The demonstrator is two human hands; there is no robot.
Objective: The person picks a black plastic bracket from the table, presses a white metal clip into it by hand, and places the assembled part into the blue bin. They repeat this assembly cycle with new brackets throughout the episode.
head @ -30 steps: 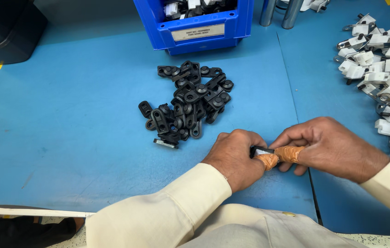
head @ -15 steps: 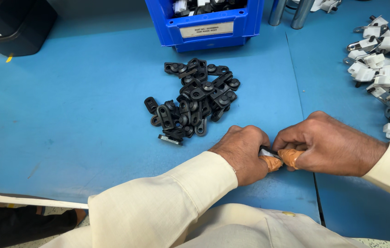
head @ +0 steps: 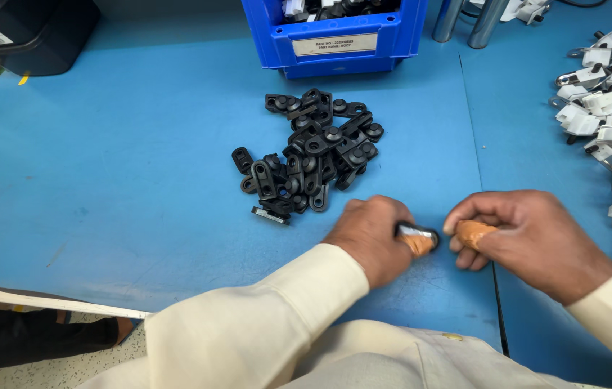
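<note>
1. Blue table [head: 104, 180], worn matt surface; the person sits at its near edge, cream sleeves over both forearms.
2. Left hand [head: 374, 238] is closed around a small part [head: 417, 233], dark with a silvery end showing past an orange-taped fingertip. The part sits just above the table near the near edge, right of centre.
3. Right hand [head: 529, 241] is curled into a loose fist with nothing visible in it, its taped fingertip just beside the part but apart from it.
4. Pile of black plastic links [head: 309, 148] lies mid-table, just beyond the left hand; one loose piece sits at the pile's near side.
5. Blue bin [head: 335, 36] stands at the far edge. White clips with metal rings [head: 608, 108] are heaped along the right edge.
6. Judgement: the fit would go better with the left grip kept low and steady, taped fingertips on the part's ends, and the pile left undisturbed.
</note>
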